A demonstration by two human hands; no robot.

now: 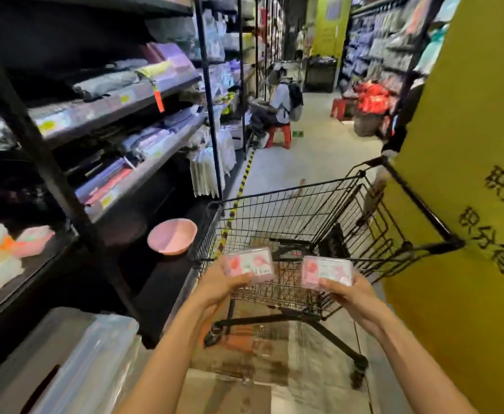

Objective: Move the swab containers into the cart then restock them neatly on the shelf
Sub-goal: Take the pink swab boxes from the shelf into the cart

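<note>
Two pink swab containers are held over the near rim of a black wire cart [277, 204]. My left hand [219, 283] grips the left swab container [252, 264] from below, thumb on its near edge. The right swab container [328, 270] sits in my right hand [349, 294], fingers curled round its near side. Both containers are flat rectangular boxes with pink and white labels. The cart basket looks empty. More pink and pale containers [32, 240] lie on the dark shelf [20, 282] at the far left.
A pink bowl [171, 236] rests on the low shelf by the cart's left corner. A yellow pillar [468, 204] stands close on the right, against the cart handle. A clear plastic bin [89, 363] is at lower left. Down the aisle a person [280, 106] sits on a red stool.
</note>
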